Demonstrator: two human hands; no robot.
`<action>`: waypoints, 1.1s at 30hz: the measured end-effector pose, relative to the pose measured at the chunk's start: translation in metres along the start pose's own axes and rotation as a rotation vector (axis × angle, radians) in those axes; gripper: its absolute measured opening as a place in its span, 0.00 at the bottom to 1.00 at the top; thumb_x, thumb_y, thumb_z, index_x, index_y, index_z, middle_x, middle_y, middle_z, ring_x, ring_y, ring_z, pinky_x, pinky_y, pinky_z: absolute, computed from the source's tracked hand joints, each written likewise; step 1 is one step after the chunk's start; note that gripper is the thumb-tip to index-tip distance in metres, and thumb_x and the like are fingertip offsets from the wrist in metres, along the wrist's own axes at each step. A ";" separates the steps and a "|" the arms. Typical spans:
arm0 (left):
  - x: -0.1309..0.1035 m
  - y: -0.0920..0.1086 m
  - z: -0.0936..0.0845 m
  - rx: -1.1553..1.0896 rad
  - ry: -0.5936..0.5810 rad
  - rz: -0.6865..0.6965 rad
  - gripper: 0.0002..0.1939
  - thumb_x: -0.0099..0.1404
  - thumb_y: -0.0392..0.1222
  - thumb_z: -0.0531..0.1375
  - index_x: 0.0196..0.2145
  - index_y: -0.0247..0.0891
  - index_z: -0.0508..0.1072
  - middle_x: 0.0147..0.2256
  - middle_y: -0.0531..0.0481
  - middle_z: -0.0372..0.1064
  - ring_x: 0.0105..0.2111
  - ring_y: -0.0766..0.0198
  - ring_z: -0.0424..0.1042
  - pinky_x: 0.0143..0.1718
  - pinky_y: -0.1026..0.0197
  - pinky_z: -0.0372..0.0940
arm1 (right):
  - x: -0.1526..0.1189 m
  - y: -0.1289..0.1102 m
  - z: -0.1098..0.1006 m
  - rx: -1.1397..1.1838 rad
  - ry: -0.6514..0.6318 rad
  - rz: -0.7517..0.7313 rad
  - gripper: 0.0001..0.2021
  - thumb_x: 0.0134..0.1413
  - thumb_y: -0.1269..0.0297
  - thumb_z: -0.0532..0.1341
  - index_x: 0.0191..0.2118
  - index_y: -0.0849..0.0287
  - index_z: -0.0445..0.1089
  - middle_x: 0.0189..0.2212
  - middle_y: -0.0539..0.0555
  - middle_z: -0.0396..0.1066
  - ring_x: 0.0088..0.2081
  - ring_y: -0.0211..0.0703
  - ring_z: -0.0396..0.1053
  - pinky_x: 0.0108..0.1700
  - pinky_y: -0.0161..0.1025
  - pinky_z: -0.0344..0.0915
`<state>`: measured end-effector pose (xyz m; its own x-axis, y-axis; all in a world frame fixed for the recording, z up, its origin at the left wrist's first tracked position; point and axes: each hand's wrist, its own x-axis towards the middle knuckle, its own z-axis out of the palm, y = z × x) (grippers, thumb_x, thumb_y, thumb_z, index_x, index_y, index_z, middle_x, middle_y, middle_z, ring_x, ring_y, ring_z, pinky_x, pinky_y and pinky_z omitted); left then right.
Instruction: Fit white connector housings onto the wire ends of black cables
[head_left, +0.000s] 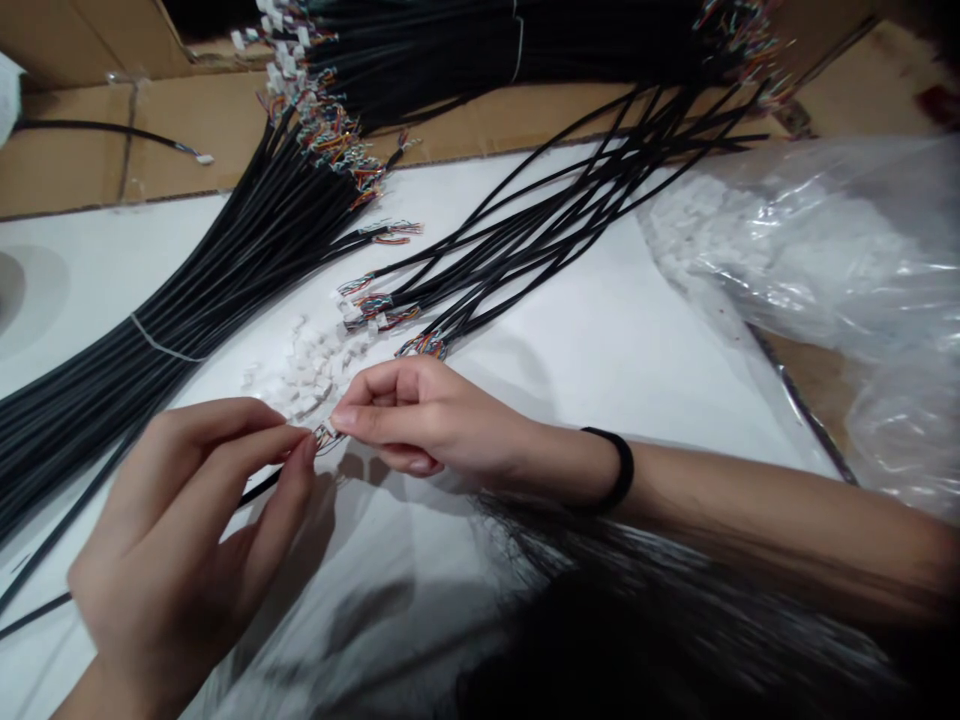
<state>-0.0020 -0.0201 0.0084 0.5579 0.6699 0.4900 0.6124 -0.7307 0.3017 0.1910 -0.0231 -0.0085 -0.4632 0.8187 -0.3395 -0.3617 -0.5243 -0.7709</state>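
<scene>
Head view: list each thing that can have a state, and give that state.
Left hand, pinching thin wires
Right hand, pinching a white connector
Left-side cable bundle, tied
Rear cable bundle, tied
Loose cables, untied, spread out
Connector pile, loose, scattered
Plastic bag, crumpled; opening unclear
Wristband, worn

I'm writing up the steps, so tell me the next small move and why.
Probably ease a wire into the connector: the left hand pinches the cable at its wire end, and the right hand holds the connector beside it. Whether any wire is seated is too small to tell.
</scene>
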 end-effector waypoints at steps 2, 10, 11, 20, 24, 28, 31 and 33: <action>-0.002 0.001 0.001 0.004 -0.005 -0.015 0.11 0.55 0.26 0.66 0.35 0.37 0.73 0.36 0.46 0.71 0.35 0.59 0.71 0.36 0.57 0.65 | 0.001 0.000 0.000 0.000 0.007 0.014 0.13 0.51 0.61 0.69 0.27 0.64 0.66 0.11 0.40 0.56 0.13 0.25 0.50 0.14 0.25 0.45; -0.002 0.009 0.001 0.021 0.000 -0.010 0.09 0.56 0.24 0.65 0.34 0.32 0.73 0.36 0.40 0.70 0.36 0.57 0.70 0.39 0.54 0.65 | 0.004 -0.003 0.001 -0.011 -0.004 0.072 0.14 0.51 0.64 0.68 0.24 0.64 0.64 0.12 0.40 0.55 0.12 0.25 0.51 0.14 0.25 0.46; -0.002 0.009 0.001 0.021 -0.003 -0.002 0.09 0.56 0.24 0.65 0.34 0.32 0.73 0.36 0.40 0.70 0.36 0.57 0.70 0.38 0.54 0.65 | 0.005 -0.004 0.002 -0.014 -0.007 0.081 0.13 0.52 0.64 0.68 0.24 0.63 0.64 0.12 0.40 0.55 0.12 0.25 0.50 0.13 0.25 0.45; -0.001 0.011 0.002 0.056 -0.025 0.008 0.08 0.60 0.25 0.62 0.36 0.34 0.71 0.37 0.42 0.69 0.36 0.56 0.70 0.39 0.52 0.65 | 0.005 -0.004 0.000 -0.019 -0.046 0.080 0.13 0.51 0.66 0.67 0.24 0.64 0.64 0.13 0.40 0.55 0.13 0.24 0.51 0.13 0.24 0.46; -0.001 0.011 0.003 0.082 -0.041 0.023 0.04 0.63 0.28 0.60 0.36 0.31 0.73 0.36 0.39 0.70 0.36 0.55 0.70 0.39 0.52 0.64 | 0.004 -0.004 0.000 -0.012 -0.037 0.063 0.12 0.52 0.68 0.67 0.25 0.65 0.64 0.12 0.40 0.55 0.13 0.24 0.51 0.14 0.23 0.47; -0.001 0.011 0.002 0.077 -0.047 0.006 0.02 0.62 0.29 0.61 0.35 0.28 0.73 0.36 0.36 0.71 0.37 0.54 0.70 0.40 0.51 0.64 | 0.003 -0.005 0.001 -0.011 -0.023 0.066 0.11 0.54 0.70 0.66 0.25 0.65 0.64 0.13 0.40 0.56 0.13 0.24 0.51 0.14 0.23 0.48; -0.002 0.009 0.000 0.072 -0.056 0.005 0.02 0.63 0.30 0.61 0.34 0.28 0.73 0.36 0.36 0.71 0.37 0.54 0.70 0.41 0.51 0.63 | 0.003 -0.005 0.002 -0.019 -0.013 0.069 0.11 0.55 0.71 0.65 0.25 0.65 0.65 0.13 0.40 0.56 0.12 0.24 0.51 0.13 0.23 0.47; -0.002 0.009 0.000 0.069 -0.062 0.005 0.02 0.63 0.31 0.61 0.35 0.29 0.74 0.36 0.36 0.71 0.38 0.54 0.70 0.41 0.51 0.63 | 0.004 -0.005 0.002 -0.023 -0.009 0.072 0.11 0.56 0.72 0.64 0.25 0.65 0.65 0.13 0.40 0.56 0.12 0.24 0.51 0.13 0.23 0.47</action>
<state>0.0025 -0.0280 0.0105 0.5933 0.6748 0.4389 0.6455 -0.7246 0.2416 0.1894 -0.0182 -0.0049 -0.4944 0.7768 -0.3901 -0.3081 -0.5762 -0.7570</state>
